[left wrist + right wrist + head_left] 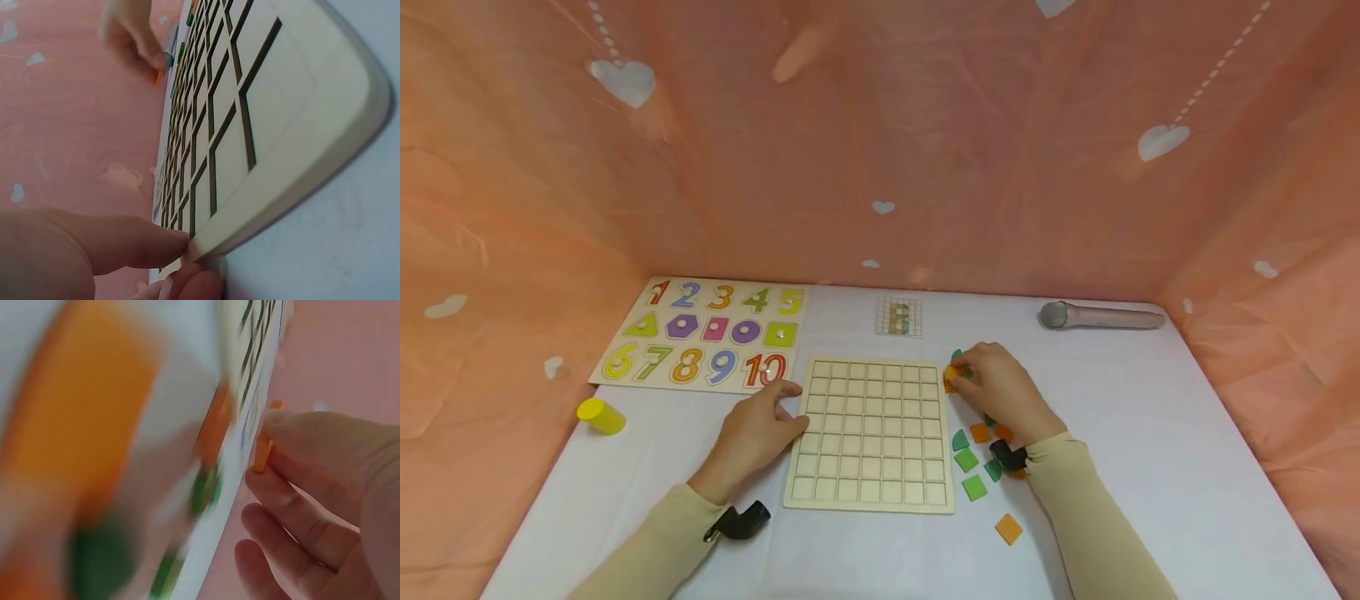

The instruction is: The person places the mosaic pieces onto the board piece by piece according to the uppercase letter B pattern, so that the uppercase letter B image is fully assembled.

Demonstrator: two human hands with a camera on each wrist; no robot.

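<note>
Board (873, 425) lies flat mid-worktop (1165, 467), its squares all bare, so placing looks barely begun. Left hand (748, 437) holds its left edge, thumb tip on the rim and fingers half bent. Right hand (1003, 390), just beyond the board's far right side, pinches an orange piece (951, 379) between thumb and fingertips; whether just one is unclear. Loose green and orange tiles (966, 460) remain to the right. Beyond, a small pattern card (898, 317) probably shows the layout to fill.
</note>
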